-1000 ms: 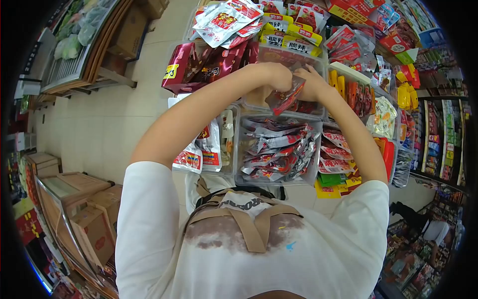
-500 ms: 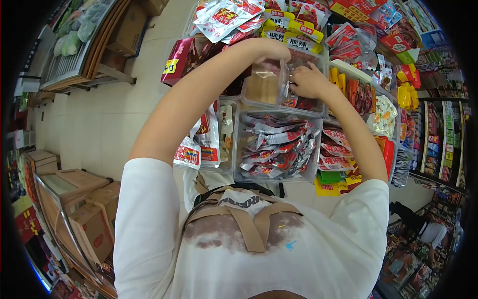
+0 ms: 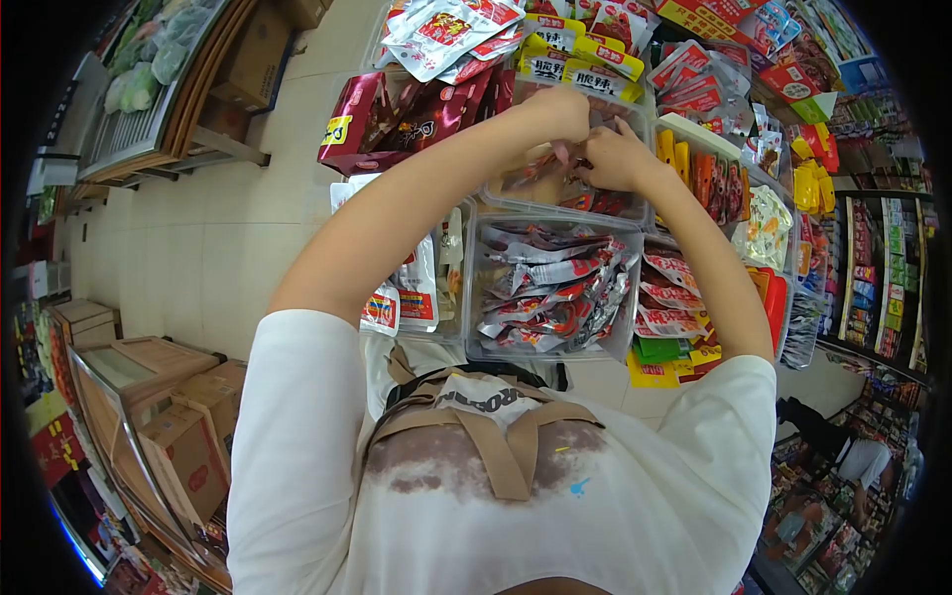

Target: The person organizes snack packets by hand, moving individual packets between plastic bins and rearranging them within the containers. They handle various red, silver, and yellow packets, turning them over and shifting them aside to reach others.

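Observation:
Both of my hands are inside a clear plastic bin [image 3: 548,210] in the middle of the display. My left hand [image 3: 561,115] reaches in from above, its fingers bent downward and pressed together, partly hidden by the back of the hand. Close beside it on the right, my right hand [image 3: 617,159] has curled fingers pointing toward the left one. Under and between them lie shiny red and dark snack packets [image 3: 595,201], with a tan bottom showing on the left. Whatever the fingertips hold is too small or hidden to name.
Nearer to me stands a bin of silver-red packets [image 3: 555,288]. A maroon carton [image 3: 342,124] is at the left, yellow packets [image 3: 600,74] behind, and orange pouches [image 3: 706,183] to the right. A vegetable stand [image 3: 149,89] and cardboard boxes [image 3: 178,446] lie farther left.
My left hand has shifted slightly, its fingers now lower in the bin. The upright clear edge beside it no longer shows, and packets now cover part of the tan bottom.

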The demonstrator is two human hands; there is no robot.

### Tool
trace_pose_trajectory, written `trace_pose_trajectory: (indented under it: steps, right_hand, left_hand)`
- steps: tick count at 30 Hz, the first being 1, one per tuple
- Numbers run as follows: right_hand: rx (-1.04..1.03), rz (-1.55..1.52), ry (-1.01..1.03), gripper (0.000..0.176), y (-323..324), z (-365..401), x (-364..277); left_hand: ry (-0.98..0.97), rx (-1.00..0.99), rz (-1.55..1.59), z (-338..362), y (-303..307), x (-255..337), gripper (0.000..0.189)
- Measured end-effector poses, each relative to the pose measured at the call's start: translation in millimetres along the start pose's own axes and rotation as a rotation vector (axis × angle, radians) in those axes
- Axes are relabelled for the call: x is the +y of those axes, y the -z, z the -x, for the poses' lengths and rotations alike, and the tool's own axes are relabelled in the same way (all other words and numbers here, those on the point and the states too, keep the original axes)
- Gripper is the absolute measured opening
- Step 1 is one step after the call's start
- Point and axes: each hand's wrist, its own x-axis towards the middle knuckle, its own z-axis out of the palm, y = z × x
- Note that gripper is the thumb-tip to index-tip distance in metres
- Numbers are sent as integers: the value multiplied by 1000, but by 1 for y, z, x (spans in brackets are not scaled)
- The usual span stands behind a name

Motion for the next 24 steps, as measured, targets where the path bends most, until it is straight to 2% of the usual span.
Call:
trace_pose_trajectory:
  steps: [1,2,5,9,11,12,14,15,17,18,20,21,23,24]
  right_hand:
    - [-1,-2,-2,29,-2,0,1]
    - [24,16,2,28,-6,0,3]
    - [44,24,-5,27,-8,0,3]
    - [28,-12,-3,25,-3,1,1]
    - [24,-31,-19,25,-4,0,0]
    - [19,-46,-36,26,-4,-1,0]
    - [20,-49,-44,28,-1,-2,0]
    - [19,-66,-45,30,-3,-2,0]
    - [91,-37,15,36,-9,-2,4]
    - [108,-56,-1,36,-10,-2,3]
    - [127,-78,-22,35,-7,-2,0]
    - [65,-76,-48,33,-3,-3,-2]
    - [4,-77,-79,32,-1,-1,-2]
    - [32,-71,-38,32,-3,0,1]
  left_hand:
    - [2,-84,19,-4,-4,1,26]
    - [-2,-87,20,-7,-10,1,26]
    - [520,-231,769,-11,-19,2,40]
    - [430,-152,582,-5,-22,-1,43]
    - [573,-229,509,-4,-27,-4,40]
    - [571,-225,509,-5,-31,-7,40]
    - [535,-160,779,-16,-45,-15,37]
    - [527,-152,788,-28,-51,-19,37]
    - [705,-338,815,-47,-58,-30,32]
    - [705,-337,816,-44,-52,-29,32]
    - [551,-553,533,-30,-27,-21,27]
    - [549,-553,528,-21,-16,-16,27]
    - [537,-496,534,-5,-3,-11,45]
    - [577,-390,593,-5,-4,-14,37]
